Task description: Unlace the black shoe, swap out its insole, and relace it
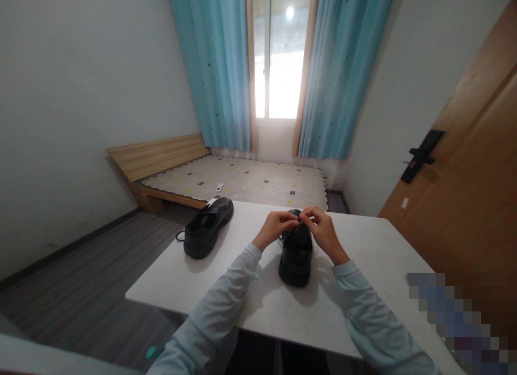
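Note:
A black shoe (296,262) stands on the white table (250,299) in front of me, heel towards me. My left hand (283,224) is closed in a pinch over the shoe's front upper, from its left side. Opposite it, my right hand (320,227) pinches at the same spot, fingertips almost touching the left ones. Both appear to grip the shoelace, though the fingers mostly hide it. The other black shoe (208,227) rests further left on the table, a loop of dark lace sticking out beside its heel.
Beyond the table is a low bed (250,178) with a patterned mattress and a small white remote (219,187). Blue curtains (222,68) flank a bright window. A wooden door (464,148) with a black handle is on the right. The table's lower right corner is pixelated.

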Available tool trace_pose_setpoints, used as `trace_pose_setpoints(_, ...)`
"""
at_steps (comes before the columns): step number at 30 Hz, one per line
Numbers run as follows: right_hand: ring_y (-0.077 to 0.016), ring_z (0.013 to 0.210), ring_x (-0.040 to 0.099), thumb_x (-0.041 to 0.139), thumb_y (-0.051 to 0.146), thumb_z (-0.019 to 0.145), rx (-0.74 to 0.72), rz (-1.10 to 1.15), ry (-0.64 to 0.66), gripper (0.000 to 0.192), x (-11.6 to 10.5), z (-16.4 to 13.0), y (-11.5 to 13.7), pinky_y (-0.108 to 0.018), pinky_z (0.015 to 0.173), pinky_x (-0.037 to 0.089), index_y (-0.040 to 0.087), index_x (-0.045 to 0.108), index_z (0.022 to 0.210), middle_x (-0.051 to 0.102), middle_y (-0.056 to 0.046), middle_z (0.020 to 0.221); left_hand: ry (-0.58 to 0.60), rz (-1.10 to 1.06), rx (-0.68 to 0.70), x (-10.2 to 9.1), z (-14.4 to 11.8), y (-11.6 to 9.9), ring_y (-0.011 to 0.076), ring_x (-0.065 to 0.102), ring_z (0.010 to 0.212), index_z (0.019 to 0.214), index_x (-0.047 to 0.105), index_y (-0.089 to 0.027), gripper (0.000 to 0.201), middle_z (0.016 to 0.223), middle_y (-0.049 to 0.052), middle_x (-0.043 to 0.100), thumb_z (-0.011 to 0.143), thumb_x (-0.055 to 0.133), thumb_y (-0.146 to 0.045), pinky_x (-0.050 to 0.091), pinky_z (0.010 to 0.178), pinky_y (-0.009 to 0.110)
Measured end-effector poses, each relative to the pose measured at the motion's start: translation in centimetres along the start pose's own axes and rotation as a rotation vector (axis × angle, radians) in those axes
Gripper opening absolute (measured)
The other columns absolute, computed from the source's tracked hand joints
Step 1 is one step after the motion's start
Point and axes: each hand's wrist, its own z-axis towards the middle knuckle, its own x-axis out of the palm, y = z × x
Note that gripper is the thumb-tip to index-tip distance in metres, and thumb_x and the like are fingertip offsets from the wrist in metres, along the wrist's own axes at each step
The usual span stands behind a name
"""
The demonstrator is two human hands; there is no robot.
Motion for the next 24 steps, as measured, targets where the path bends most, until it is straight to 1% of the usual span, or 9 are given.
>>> trace_pose_setpoints(3,-0.0184,0.080,0.058,0.063,0.039,0.078,0.007,0.005,0.000,0.022,0.2,-0.1,0.1,-0.028,0.063,0.045,0.019,0.061,0.068,0.061,-0.004,0.082,0.017,-0.005,0.005,0.0,-0.1,-0.1,0.0099,0.056,0.056,0.075,0.068,-0.009,0.036,0.061,0.001,0.064,0.062,0.076,-0.042,0.045,0.059,0.023)
trace_pose_setpoints(6,-0.0187,0.080,0.059,0.057,0.044,0.082,0.032,0.027,-0.011,0.027,0.0,0.1,0.0,-0.030,0.068,0.046,0.019,0.063,0.073,0.063,-0.004,0.080,0.013,-0.023,0.006,0.0,-0.3,-0.4,0.0093,0.055,0.057,0.076,0.067,-0.009,0.037,0.062,0.001,0.063,0.065,0.074,-0.043,0.043,0.058,0.022)
trace_pose_setpoints(8,-0.0192,0.080,0.060,0.052,0.047,0.084,0.063,0.034,-0.023,0.031,-0.3,0.3,-0.4,-0.032,0.072,0.046,0.019,0.064,0.078,0.065,-0.005,0.080,-0.003,-0.047,-0.002,-0.1,-0.3,-0.5,0.0089,0.055,0.058,0.077,0.066,-0.009,0.037,0.063,0.001,0.063,0.066,0.073,-0.043,0.042,0.058,0.021)
trace_pose_setpoints(11,-0.0212,0.084,0.061,0.054,0.050,0.081,0.118,0.009,-0.007,0.032,-1.1,0.8,-1.4,-0.034,0.073,0.046,0.019,0.064,0.082,0.068,-0.007,0.086,-0.034,-0.089,-0.024,-0.3,-0.3,-0.4,0.0086,0.055,0.058,0.074,0.064,-0.010,0.037,0.063,0.000,0.062,0.066,0.073,-0.044,0.042,0.059,0.021)
trace_pose_setpoints(15,-0.0222,0.088,0.061,0.060,0.048,0.077,0.184,-0.036,0.158,0.032,-2.0,0.9,-2.9,-0.036,0.077,0.048,0.019,0.067,0.087,0.068,-0.008,0.093,-0.071,-0.129,-0.023,-0.5,-0.1,-0.1,0.0081,0.055,0.059,0.074,0.062,-0.011,0.036,0.065,-0.001,0.061,0.066,0.074,-0.044,0.042,0.060,0.021)
trace_pose_setpoints(18,-0.0232,0.092,0.061,0.066,0.046,0.073,0.200,-0.071,0.287,0.032,-2.2,0.8,-3.6,-0.035,0.076,0.049,0.020,0.069,0.092,0.067,-0.008,0.100,-0.087,-0.145,-0.027,-0.6,0.0,-0.1,0.0079,0.055,0.059,0.075,0.060,-0.012,0.036,0.066,-0.001,0.061,0.065,0.074,-0.043,0.042,0.061,0.021)
trace_pose_setpoints(20,-0.0239,0.095,0.060,0.063,0.047,0.075,0.173,-0.078,0.311,0.032,-2.3,0.7,-3.8,-0.036,0.078,0.049,0.020,0.070,0.089,0.067,-0.008,0.100,-0.099,-0.142,-0.025,-0.6,0.0,-0.3,0.0079,0.055,0.060,0.074,0.059,-0.012,0.036,0.065,-0.002,0.060,0.065,0.074,-0.044,0.042,0.060,0.020)
trace_pose_setpoints(22,-0.0240,0.095,0.060,0.057,0.049,0.080,0.138,-0.075,0.298,0.034,-2.3,0.8,-4.0,-0.038,0.083,0.047,0.019,0.070,0.084,0.067,-0.008,0.096,-0.109,-0.135,-0.018,-0.5,0.0,-0.5,0.0077,0.054,0.060,0.074,0.059,-0.012,0.036,0.065,-0.002,0.059,0.065,0.074,-0.044,0.040,0.058,0.019)
trace_pose_setpoints(24,-0.0238,0.091,0.061,0.055,0.052,0.081,0.118,-0.066,0.282,0.036,-2.3,1.0,-4.2,-0.039,0.086,0.046,0.019,0.069,0.078,0.068,-0.008,0.090,-0.125,-0.127,-0.008,-0.5,0.0,-0.7,0.0072,0.053,0.059,0.073,0.058,-0.012,0.036,0.064,-0.003,0.057,0.065,0.074,-0.044,0.039,0.056,0.019)
